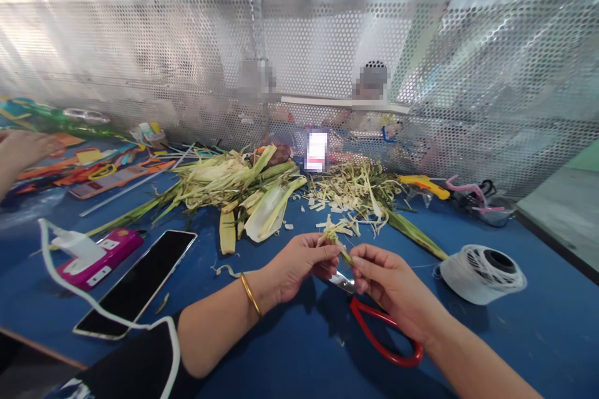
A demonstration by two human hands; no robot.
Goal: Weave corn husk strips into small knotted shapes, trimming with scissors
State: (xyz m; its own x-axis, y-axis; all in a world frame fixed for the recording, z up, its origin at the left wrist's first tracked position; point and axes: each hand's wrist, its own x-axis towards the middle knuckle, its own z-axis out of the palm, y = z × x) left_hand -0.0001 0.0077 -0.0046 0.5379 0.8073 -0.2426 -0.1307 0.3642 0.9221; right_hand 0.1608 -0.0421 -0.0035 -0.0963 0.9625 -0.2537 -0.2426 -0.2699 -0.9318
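Observation:
My left hand (299, 265), with a gold bangle at the wrist, pinches a small bundle of pale green husk strips (331, 235) between thumb and fingers. My right hand (388, 277) grips the lower, stem end of the same bundle, its thumb and forefinger closed. Under both hands lies a pair of scissors (412, 358) with red handles; part of the blades is hidden by my fingers. Just beyond my hands are loose husk trimmings (349, 224). A spool of white thread (482, 274) stands to the right of my right hand.
Long husk leaves (219, 184) are heaped at the back, beside shredded scraps (360, 187). A black phone (140, 283), a magenta power strip (105, 255) and a white cable (84, 293) lie left. Another person's hand (23, 149) reaches in. A perforated metal screen (187, 56) bounds the table.

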